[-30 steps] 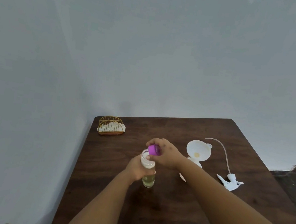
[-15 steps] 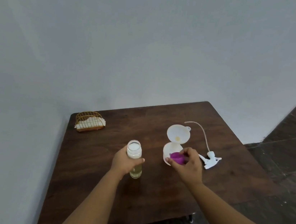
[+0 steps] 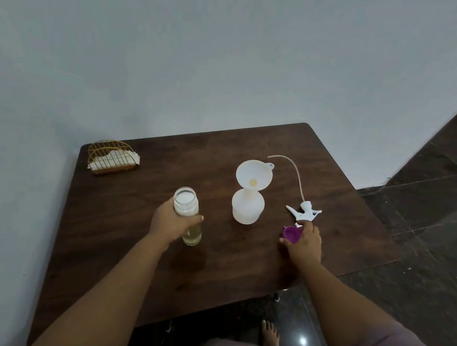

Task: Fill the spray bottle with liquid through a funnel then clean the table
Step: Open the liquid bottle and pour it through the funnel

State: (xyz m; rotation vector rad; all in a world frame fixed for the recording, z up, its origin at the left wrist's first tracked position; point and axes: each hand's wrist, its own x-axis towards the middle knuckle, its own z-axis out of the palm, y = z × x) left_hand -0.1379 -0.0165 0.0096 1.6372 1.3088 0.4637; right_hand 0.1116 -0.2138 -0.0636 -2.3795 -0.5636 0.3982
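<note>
At the bench's (image 3: pixel 128 261) far left corner sits a wire napkin holder (image 3: pixel 113 158). Mid-bench, the white funnel (image 3: pixel 254 174) stands in the spray bottle (image 3: pixel 246 210); the sprayer head (image 3: pixel 304 211) lies toward the right edge. The left hand (image 3: pixel 171 221) grips an open jar (image 3: pixel 187 214), fingers curled round it. The right hand (image 3: pixel 303 245) pinches a purple cap (image 3: pixel 291 233) near the sprayer.

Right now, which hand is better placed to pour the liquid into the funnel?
Left. The left hand already grips the open bottle beside the funnel; the right hand holds the purple cap.
</note>
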